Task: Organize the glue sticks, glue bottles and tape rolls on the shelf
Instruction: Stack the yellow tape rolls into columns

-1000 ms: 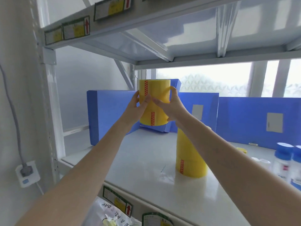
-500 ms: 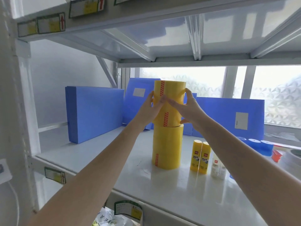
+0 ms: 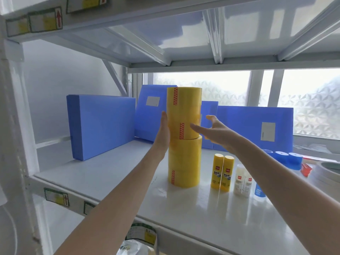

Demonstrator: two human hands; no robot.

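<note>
An upper pack of yellow tape rolls (image 3: 184, 111) stands on a lower pack of yellow tape rolls (image 3: 184, 161) on the white shelf (image 3: 114, 173). My left hand (image 3: 164, 131) lies flat against the upper pack's left side, fingers straight. My right hand (image 3: 214, 132) is open just right of the stack, fingers spread, fingertips near the upper pack. Two yellow glue sticks (image 3: 222, 173) stand to the right of the stack, then two small white glue bottles (image 3: 242, 181) and a blue-labelled bottle (image 3: 259, 190) partly hidden by my right arm.
Blue folder boxes (image 3: 101, 124) lean along the back of the shelf. Blue tape rolls (image 3: 288, 159), a red item (image 3: 306, 169) and a large white roll (image 3: 327, 172) sit at the right. The upper shelf (image 3: 165, 34) hangs close overhead; a white post (image 3: 16, 144) stands at left.
The upper pack of tape rolls has come down onto the lower pack. My right hand has let go and opened beside it; my left hand now rests flat on its side.
</note>
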